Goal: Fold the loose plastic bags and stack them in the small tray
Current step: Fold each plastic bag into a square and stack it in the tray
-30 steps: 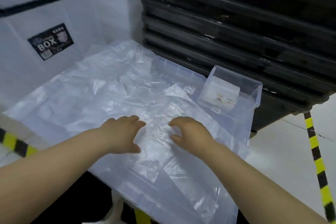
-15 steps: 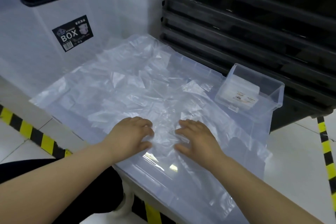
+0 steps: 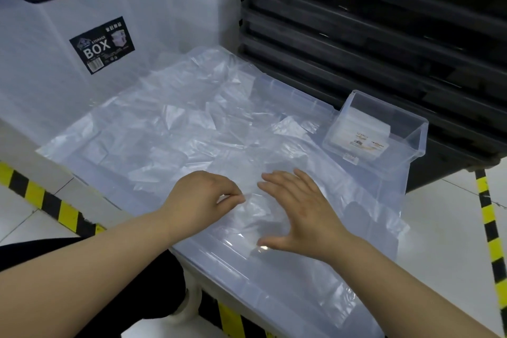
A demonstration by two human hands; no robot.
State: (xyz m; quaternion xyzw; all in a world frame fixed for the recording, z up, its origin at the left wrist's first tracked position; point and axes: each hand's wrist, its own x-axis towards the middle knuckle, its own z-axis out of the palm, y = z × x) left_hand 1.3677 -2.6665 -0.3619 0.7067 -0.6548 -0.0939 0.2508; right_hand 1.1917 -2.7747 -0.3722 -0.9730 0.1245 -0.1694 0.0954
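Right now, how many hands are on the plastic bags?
2. The left hand pinches a bag near the front edge; the right hand lies flat and open just right of it.

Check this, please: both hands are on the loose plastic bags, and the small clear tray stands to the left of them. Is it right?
Not quite. The head view shows the small clear tray to the right of the left hand and the right hand, not to their left. The rest holds: both hands are on the loose plastic bags.
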